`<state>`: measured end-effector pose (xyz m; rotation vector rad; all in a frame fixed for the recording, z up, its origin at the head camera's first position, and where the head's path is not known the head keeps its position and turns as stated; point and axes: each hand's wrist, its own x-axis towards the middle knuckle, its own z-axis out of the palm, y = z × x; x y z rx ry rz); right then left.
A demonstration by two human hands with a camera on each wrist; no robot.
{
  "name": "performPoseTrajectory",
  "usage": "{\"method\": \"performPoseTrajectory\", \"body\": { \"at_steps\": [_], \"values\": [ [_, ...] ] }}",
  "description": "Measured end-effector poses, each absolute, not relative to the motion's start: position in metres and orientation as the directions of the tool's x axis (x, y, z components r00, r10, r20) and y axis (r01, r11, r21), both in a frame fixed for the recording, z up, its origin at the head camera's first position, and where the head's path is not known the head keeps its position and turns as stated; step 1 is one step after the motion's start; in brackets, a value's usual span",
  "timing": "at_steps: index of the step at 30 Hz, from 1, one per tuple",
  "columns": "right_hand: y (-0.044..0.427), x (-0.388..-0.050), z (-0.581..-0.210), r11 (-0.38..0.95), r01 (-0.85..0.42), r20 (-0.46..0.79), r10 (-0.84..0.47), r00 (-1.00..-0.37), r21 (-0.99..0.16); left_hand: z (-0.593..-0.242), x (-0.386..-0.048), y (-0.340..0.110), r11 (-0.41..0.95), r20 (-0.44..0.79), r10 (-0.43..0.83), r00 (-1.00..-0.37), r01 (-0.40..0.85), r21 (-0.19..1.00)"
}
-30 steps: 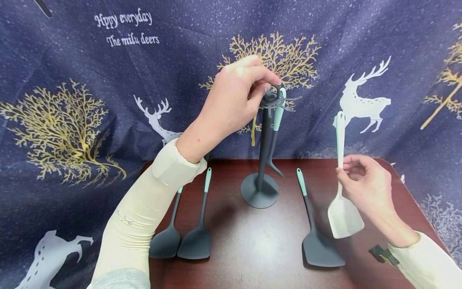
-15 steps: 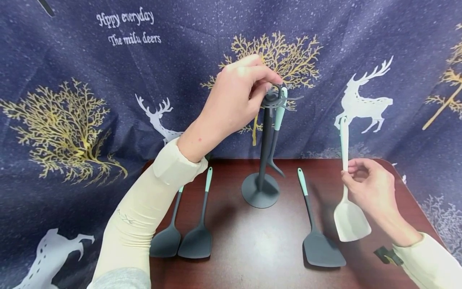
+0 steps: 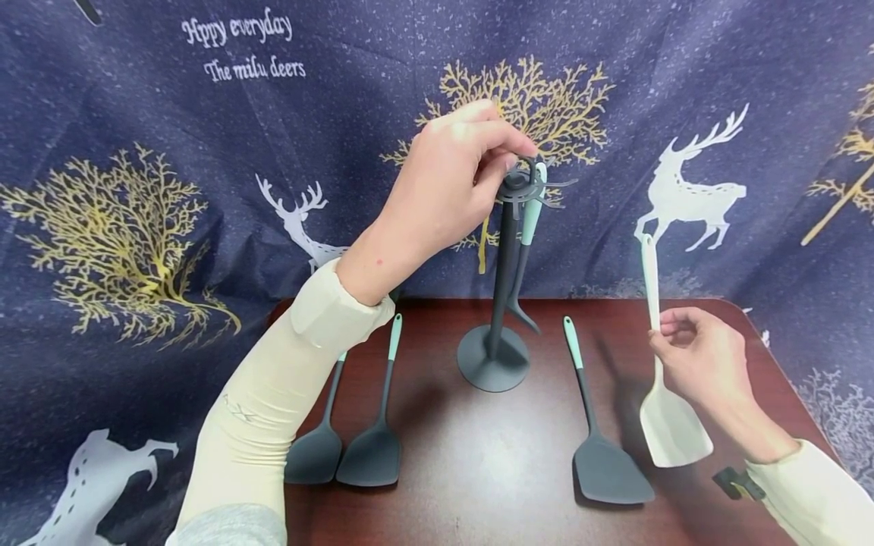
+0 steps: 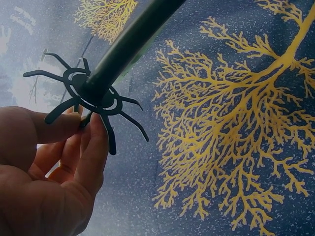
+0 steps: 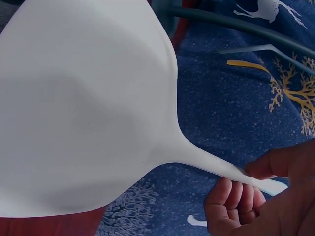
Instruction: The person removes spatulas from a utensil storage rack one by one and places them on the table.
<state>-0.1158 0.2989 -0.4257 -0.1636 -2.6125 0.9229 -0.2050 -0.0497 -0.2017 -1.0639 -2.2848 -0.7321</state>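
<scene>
My left hand (image 3: 454,174) pinches the loop at the top of a dark grey utensil stand (image 3: 501,280); the left wrist view shows fingers and thumb at its ring of hooks (image 4: 93,93). A utensil with a mint handle (image 3: 532,216) and grey shaft hangs from that ring. At the right, my right hand (image 3: 706,360) grips a white spatula (image 3: 672,428) by its handle, blade down. In the right wrist view the spatula's broad blade (image 5: 93,108) fills the left side, thumb and fingers around the handle. Whether its blade touches the table I cannot tell.
A grey spatula (image 3: 611,470) with a mint handle lies left of the white one. Two more, an outer grey spatula (image 3: 314,455) and an inner grey spatula (image 3: 372,459), lie on the brown table (image 3: 471,493) at left. A deer-printed blue cloth (image 3: 382,61) hangs behind.
My right hand has moved slightly right and down with the white spatula, whose blade now sits lower. The left hand keeps its pinch on the stand.
</scene>
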Motion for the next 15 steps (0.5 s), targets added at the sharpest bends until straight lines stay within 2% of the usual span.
{"method": "performPoseTrajectory", "body": {
  "at_steps": [15],
  "values": [
    [0.307, -0.121, -0.440, 0.808, 0.014, 0.216, 0.175, -0.961, -0.589, -0.202, -0.205, -0.049, 0.549, 0.641, 0.517, -0.567, 0.794, 0.261]
  ]
}}
